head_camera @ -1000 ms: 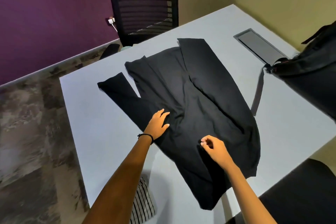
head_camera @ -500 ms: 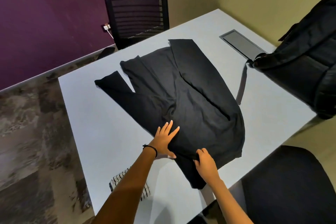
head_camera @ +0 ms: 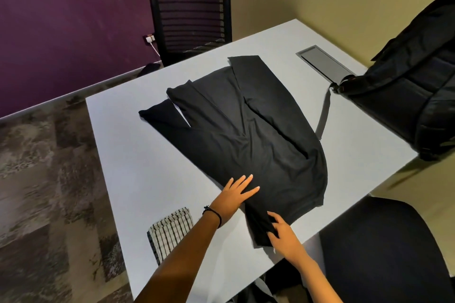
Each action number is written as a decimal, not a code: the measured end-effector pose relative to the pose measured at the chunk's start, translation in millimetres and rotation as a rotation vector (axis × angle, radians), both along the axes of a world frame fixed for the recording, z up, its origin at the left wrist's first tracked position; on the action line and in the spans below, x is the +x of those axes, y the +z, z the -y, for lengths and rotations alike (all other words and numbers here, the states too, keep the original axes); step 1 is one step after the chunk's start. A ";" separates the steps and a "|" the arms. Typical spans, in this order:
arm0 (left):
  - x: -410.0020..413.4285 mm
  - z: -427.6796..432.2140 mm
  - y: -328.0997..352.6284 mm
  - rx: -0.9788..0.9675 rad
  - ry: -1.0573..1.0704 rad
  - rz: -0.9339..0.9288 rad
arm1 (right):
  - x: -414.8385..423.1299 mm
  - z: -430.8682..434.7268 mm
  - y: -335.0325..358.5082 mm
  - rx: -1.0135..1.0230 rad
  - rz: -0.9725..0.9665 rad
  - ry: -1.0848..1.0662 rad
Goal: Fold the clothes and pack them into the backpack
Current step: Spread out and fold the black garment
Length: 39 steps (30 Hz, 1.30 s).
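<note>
1. Fabric of a black garment (head_camera: 246,135) is spread flat across the middle of the pale bench (head_camera: 118,155), with long panels folded inward over its body and one narrow end run out toward the near bench edge.
2. The left grip (head_camera: 236,195) is laid on the near-left edge of the black garment; its fingers are held straight and spread, pressed flat on the cloth, and nothing is clasped.
3. The right grip (head_camera: 283,236) is set on the narrow near end of the black garment, and the fabric there is pinched between bent fingers and thumb.
4. A dark wristband (head_camera: 213,214) is worn on the left wrist, just short of the black garment's near edge.
5. A black backpack (head_camera: 406,101) is stood to the right of the black garment, apart from it, and its grey strap (head_camera: 323,115) is trailed across the bench to just beside the garment's right edge.
6. A folded checked cloth (head_camera: 172,231) is placed left of the garment's narrow near end, partly hidden by the left forearm.
7. A grey cable hatch (head_camera: 325,64) is sunk into the bench beyond the garment's far right corner.
8. A black mesh chair (head_camera: 192,19) is seen beyond the garment's far end, and a dark seat (head_camera: 384,248) near its right corner.
</note>
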<state>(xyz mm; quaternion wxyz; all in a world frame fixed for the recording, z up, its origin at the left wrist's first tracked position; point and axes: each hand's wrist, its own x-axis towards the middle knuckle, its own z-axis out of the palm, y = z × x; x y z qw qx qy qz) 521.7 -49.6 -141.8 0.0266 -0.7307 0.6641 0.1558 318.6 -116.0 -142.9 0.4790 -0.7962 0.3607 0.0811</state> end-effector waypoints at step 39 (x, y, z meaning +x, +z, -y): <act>-15.7 4.0 -21.1 -0.346 1.570 -1.418 | -32.0 31.7 -5.9 -0.417 -0.172 -0.612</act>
